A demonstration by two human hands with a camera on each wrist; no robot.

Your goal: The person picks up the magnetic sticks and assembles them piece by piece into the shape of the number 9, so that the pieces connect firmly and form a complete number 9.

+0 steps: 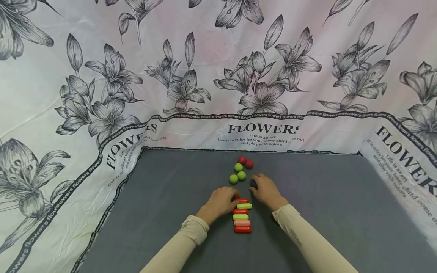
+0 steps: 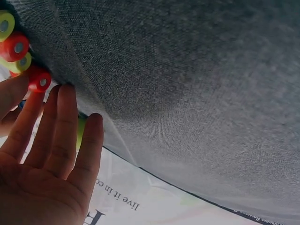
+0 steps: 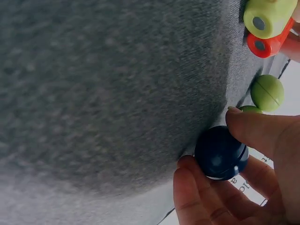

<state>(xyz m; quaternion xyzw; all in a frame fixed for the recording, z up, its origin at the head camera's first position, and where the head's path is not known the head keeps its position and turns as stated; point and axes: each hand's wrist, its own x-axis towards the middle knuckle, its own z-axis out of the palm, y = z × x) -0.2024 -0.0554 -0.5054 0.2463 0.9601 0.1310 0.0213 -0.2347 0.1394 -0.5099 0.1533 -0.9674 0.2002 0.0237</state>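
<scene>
My left hand [image 1: 221, 202] is at the far end of a row of short plastic cylinders, its thumb and index finger pinching the end of the farthest red cylinder [image 2: 40, 80]. Its other fingers stretch out fairly straight. Behind that cylinder come a yellow-green cylinder [image 1: 244, 206], another red one [image 1: 240, 211], a second yellow-green one [image 1: 240, 217], a pink one [image 1: 242, 223] and the nearest red one [image 1: 242, 229]. To the right of the row's far end, my right hand [image 1: 268, 192] holds a dark blue ball [image 3: 220, 151] between thumb and fingers, close to the table.
Beyond the hands, green balls [image 1: 241, 175] and red balls [image 1: 249, 164] lie in a loose cluster on the dark grey table [image 1: 177, 174]. A flower-printed white cloth [image 1: 191, 132] hangs at the back and along the sides.
</scene>
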